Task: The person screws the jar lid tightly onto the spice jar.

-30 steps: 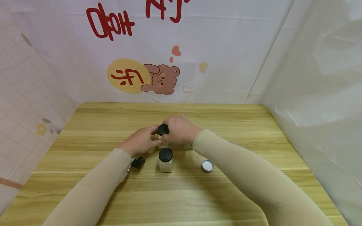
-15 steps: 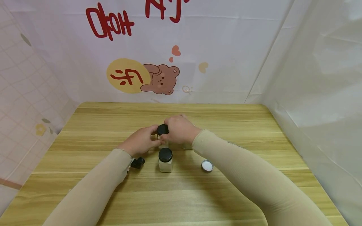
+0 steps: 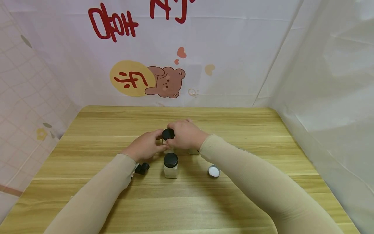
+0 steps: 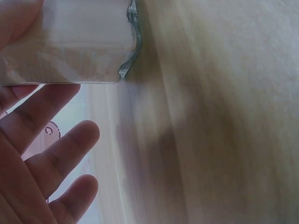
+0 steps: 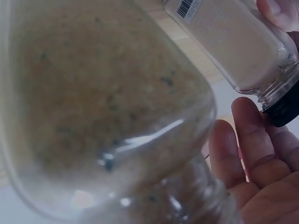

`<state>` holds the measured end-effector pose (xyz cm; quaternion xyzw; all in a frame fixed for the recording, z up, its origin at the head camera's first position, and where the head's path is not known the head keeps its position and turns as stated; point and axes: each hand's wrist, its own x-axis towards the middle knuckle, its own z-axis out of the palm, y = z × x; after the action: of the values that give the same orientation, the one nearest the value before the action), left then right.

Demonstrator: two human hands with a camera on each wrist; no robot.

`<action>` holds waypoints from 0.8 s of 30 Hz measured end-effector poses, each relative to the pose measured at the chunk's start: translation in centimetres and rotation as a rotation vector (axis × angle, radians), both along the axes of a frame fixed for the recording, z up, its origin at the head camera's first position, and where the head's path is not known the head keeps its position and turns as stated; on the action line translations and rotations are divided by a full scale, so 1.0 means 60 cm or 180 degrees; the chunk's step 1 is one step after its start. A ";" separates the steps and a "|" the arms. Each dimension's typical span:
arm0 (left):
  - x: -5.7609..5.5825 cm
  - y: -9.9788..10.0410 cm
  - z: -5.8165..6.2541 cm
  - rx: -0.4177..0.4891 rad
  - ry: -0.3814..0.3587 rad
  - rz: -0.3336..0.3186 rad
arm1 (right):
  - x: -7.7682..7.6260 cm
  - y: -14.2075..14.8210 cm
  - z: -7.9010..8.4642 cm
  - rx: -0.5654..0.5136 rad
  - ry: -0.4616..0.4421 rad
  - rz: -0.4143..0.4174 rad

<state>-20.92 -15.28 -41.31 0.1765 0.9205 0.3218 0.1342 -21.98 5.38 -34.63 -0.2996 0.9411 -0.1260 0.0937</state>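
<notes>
Left of the table's middle, my left hand point(image 3: 145, 146) holds the body of a square glass jar point(image 4: 79, 51) with pale contents between thumb and fingers. Its lower fingers spread out straight in the left wrist view. My right hand point(image 3: 187, 134) grips the jar's black screw lid point(image 3: 168, 134) from the right side. The lid is on the jar's neck in the right wrist view. Close to the right wrist stands a lidless glass jar point(image 5: 103, 93) of brownish seasoning with dark specks. In the head view, that jar is mostly hidden behind my right hand.
A second black-lidded jar point(image 3: 170, 165) stands just in front of the held one. An upturned lid point(image 3: 214, 171) with a white inside lies to the right, near my right sleeve. A small black object point(image 3: 143, 168) shows beside my left cuff. A printed white sheet point(image 3: 228, 58) backs the wooden table point(image 3: 181, 208).
My right hand's fingers have shifted slightly on the black lid, a little right and then back left. The left hand and the jars have stayed in place.
</notes>
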 end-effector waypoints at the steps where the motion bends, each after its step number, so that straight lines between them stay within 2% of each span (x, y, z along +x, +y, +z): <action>1: 0.000 0.000 0.000 0.0001 -0.0013 0.0005 | 0.000 0.000 0.000 -0.0002 0.0001 -0.0002; 12: 0.000 0.002 -0.001 -0.0034 0.0002 0.0010 | 0.001 0.002 -0.004 -0.0036 0.0078 -0.0053; 21: -0.001 0.001 -0.001 0.0007 0.0038 -0.0032 | 0.003 0.005 -0.005 0.0071 0.0274 -0.0011; 24: -0.001 0.000 -0.001 -0.0023 0.0021 -0.0009 | 0.004 0.005 -0.003 0.0066 0.0228 0.0010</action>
<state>-20.95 -15.27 -41.37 0.1783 0.9218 0.3177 0.1323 -21.76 5.71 -34.83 -0.3045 0.9446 -0.1052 0.0633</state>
